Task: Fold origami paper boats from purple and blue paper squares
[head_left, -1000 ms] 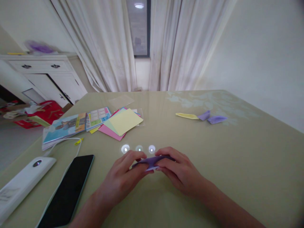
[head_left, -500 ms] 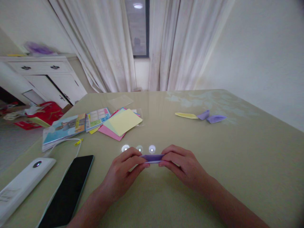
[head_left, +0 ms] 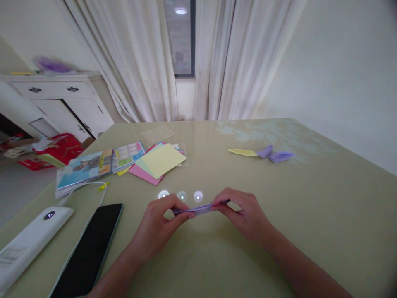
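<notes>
A narrow folded strip of purple paper (head_left: 203,209) is stretched between my two hands, just above the table. My left hand (head_left: 166,219) pinches its left end between thumb and fingers. At the right end, my right hand (head_left: 242,209) pinches it the same way, and a bit of the strip shows past the fingertips. The strip is seen nearly edge-on and tilts slightly up to the right. Farther back on the right lie a folded yellow paper piece (head_left: 243,152) and two folded purple pieces, one twisted (head_left: 265,152) and one flatter (head_left: 281,157).
Coloured paper sheets (head_left: 164,161) lie back left, beside a booklet (head_left: 85,167) and a clear plastic sleeve (head_left: 158,133). A black phone (head_left: 89,248), a white power bank (head_left: 34,244) and a white cable (head_left: 89,182) occupy the left side. Curtains (head_left: 139,62) hang behind the table.
The purple paper has turned from showing its opened face to nearly edge-on, its right end now higher. My fingers have shifted into a tighter pinch at both ends.
</notes>
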`<state>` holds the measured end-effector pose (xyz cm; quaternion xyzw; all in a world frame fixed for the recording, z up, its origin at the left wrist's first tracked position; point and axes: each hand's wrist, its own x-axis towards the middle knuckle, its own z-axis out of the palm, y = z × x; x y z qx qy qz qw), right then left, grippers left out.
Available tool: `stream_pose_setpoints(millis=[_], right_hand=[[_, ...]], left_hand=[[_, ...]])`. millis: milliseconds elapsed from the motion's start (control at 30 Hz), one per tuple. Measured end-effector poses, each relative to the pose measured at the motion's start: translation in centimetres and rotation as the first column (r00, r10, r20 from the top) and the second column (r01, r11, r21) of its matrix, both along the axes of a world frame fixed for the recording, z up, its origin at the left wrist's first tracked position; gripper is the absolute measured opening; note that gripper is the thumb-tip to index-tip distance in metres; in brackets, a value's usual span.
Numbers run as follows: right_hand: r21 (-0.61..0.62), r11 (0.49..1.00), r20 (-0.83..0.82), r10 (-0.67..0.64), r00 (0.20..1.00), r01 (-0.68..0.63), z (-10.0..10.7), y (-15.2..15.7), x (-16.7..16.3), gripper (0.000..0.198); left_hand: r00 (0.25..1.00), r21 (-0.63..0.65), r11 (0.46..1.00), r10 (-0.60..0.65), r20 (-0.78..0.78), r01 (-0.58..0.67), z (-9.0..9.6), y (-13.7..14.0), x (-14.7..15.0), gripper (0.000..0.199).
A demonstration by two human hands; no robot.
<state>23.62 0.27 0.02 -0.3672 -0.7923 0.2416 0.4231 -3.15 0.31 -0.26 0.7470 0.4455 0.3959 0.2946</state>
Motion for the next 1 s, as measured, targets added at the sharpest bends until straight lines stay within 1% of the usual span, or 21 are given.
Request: stream_pose_setpoints(millis=[67, 100, 133, 200, 267, 367, 400, 467, 567, 667, 733, 800, 867, 933, 1000], right_hand=[[-0.034, 0.999, -0.026, -0.004, 1.000, 0.003, 0.0, 0.2, 0.2, 0.011], [-0.053, 0.999, -0.042, -0.003, 0.999, 0.001, -0.1, 0.3, 0.3, 0.013], [-0.076, 0.997, -0.058, -0.004, 0.998, -0.001, -0.1, 0.5, 0.5, 0.013], [-0.133, 0.991, -0.086, -0.007, 0.996, -0.004, -0.2, 0.8, 0.7, 0.011], [-0.191, 0.981, -0.100, -0.004, 0.995, -0.015, -0.3, 1.0, 0.9, 0.006], [-0.269, 0.962, -0.086, 0.021, 0.996, -0.043, -0.1, 1.2, 1.2, 0.003], [-0.295, 0.954, -0.064, 0.042, 0.997, -0.059, 0.0, 1.2, 1.3, 0.003], [-0.322, 0.941, 0.010, 0.112, 0.994, -0.103, 0.1, 1.2, 1.3, 0.012], [-0.313, 0.926, 0.115, 0.257, 0.960, -0.210, 0.2, 1.0, 1.2, 0.020], [-0.285, 0.916, 0.139, 0.331, 0.933, -0.282, 0.0, 0.8, 1.1, 0.026], [-0.243, 0.926, 0.142, 0.328, 0.934, -0.288, -0.1, 0.7, 1.0, 0.030], [-0.203, 0.938, 0.145, 0.313, 0.939, -0.281, -0.1, 0.7, 1.1, 0.033], [-0.185, 0.945, 0.161, 0.301, 0.940, -0.271, 0.2, 0.7, 1.2, 0.033], [-0.167, 0.955, 0.216, 0.277, 0.936, -0.245, 0.5, 0.5, 1.2, 0.033], [-0.126, 0.971, 0.320, 0.233, 0.918, -0.203, 0.6, 0.2, 1.0, 0.028]], left_hand=[[0.998, -0.009, 1.000, -0.025, 0.054, 0.025, -0.2, 0.1, -0.2, 0.011], [0.995, -0.009, 0.998, -0.055, 0.087, 0.056, -0.2, 0.2, -0.4, 0.014], [0.988, -0.002, 0.995, -0.099, 0.117, 0.100, -0.3, 0.3, -0.5, 0.016], [0.970, 0.018, 0.981, -0.193, 0.149, 0.193, -0.3, 0.5, -0.8, 0.013], [0.960, -0.001, 0.970, -0.238, 0.149, 0.241, -0.4, 0.7, -1.0, 0.010], [0.961, -0.063, 0.966, -0.240, 0.140, 0.250, -0.4, 0.9, -1.2, 0.016], [0.959, -0.063, 0.963, -0.254, 0.129, 0.264, -0.4, 0.9, -1.1, 0.016], [0.952, -0.031, 0.954, -0.294, 0.088, 0.298, -0.4, 0.8, -1.0, 0.013], [0.932, -0.019, 0.932, -0.361, 0.030, 0.362, -0.1, 0.2, -0.5, 0.007], [0.899, -0.069, 0.896, -0.439, 0.008, 0.438, 0.2, -0.5, 0.1, 0.003], [0.896, -0.077, 0.894, -0.445, -0.019, 0.442, 0.1, -0.9, 0.3, 0.005], [0.903, -0.052, 0.906, -0.422, -0.078, 0.419, -0.1, -1.0, 0.3, 0.002], [0.904, -0.022, 0.915, -0.402, -0.144, 0.403, -0.5, -0.9, 0.3, 0.008], [0.902, 0.017, 0.917, -0.389, -0.185, 0.398, -0.9, -0.7, 0.3, 0.014], [0.913, 0.054, 0.925, -0.359, -0.193, 0.376, -1.4, -0.6, 0.4, 0.016]])
